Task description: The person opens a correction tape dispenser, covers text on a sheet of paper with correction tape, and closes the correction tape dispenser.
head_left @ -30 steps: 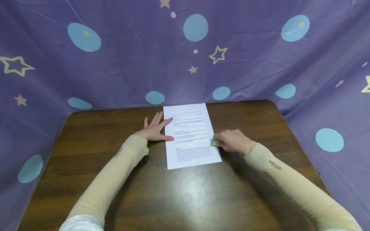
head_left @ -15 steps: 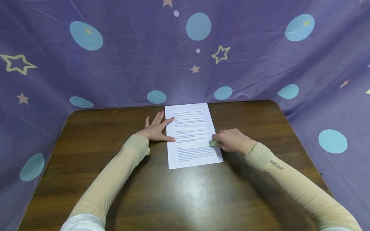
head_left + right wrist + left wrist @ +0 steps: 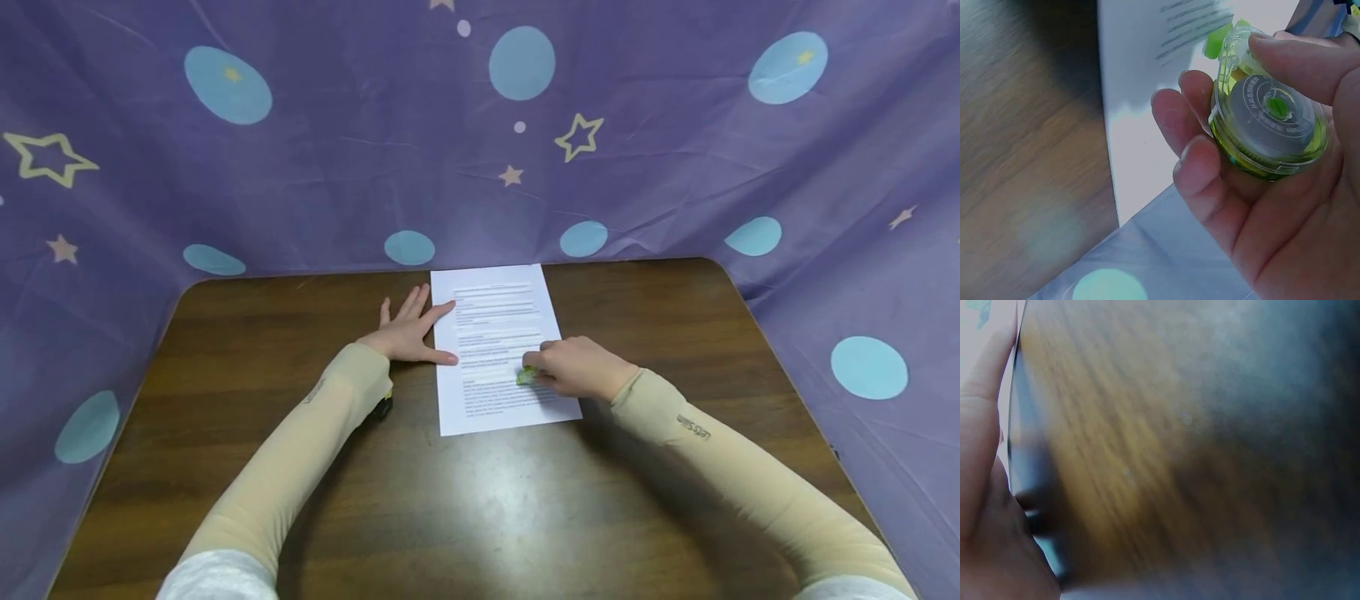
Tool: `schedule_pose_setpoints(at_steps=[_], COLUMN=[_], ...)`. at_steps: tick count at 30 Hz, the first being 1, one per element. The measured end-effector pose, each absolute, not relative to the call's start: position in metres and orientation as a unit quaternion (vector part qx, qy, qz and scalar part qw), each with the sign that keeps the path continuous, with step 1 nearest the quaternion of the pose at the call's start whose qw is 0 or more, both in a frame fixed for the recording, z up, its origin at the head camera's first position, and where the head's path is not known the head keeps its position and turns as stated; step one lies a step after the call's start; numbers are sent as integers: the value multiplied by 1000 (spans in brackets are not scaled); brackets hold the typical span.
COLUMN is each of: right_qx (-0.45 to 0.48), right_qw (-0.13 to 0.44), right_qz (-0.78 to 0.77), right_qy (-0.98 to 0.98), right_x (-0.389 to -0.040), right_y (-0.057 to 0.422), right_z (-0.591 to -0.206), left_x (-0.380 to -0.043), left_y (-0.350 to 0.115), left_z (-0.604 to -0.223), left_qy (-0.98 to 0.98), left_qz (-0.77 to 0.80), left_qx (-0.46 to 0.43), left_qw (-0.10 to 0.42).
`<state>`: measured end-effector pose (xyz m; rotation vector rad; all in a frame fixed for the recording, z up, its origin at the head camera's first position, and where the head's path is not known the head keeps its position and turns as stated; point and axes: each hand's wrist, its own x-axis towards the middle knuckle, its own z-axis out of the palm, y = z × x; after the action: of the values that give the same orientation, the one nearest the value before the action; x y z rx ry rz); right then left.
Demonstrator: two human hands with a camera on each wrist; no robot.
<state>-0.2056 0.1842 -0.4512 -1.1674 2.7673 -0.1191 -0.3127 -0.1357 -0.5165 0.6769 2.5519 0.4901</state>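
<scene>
A printed sheet of paper [image 3: 448, 400] lies on the wooden table, with white bands covering many of its upper lines and a block of text showing lower down. My left hand [image 3: 407, 335] rests with spread fingers at the sheet's left edge, thumb and forefinger on the paper. Between the thumb and curled fingers of my right hand [image 3: 577, 367] is a green, see-through correction tape [image 3: 1271, 119], with its round grey reel visible in the right wrist view. Its green tip sits at the paper, right of centre, just above the text block.
A purple curtain [image 3: 322, 192] with stars and dots hangs behind the table [image 3: 495, 508] and along both sides. The sheet's far edge reaches the back of the table. A small black-and-yellow item [image 3: 383, 406] shows under the left wrist.
My right hand has moved left with the correction tape, from the sheet's right margin in over the printed lines. The left hand keeps its place on the paper. The head view has shifted slightly.
</scene>
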Motion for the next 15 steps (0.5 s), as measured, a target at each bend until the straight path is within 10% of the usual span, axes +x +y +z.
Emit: schedule_pose_setpoints(at_steps=[15], right_qx=[-409], right_qw=[79], right_qz=[-57], right_qy=[907], right_x=[-208], right_y=[147], right_z=[-460], left_x=[-309], left_y=[-136], left_z=[-511], left_qy=[923], left_qz=[182], left_qx=[251], left_qw=[227])
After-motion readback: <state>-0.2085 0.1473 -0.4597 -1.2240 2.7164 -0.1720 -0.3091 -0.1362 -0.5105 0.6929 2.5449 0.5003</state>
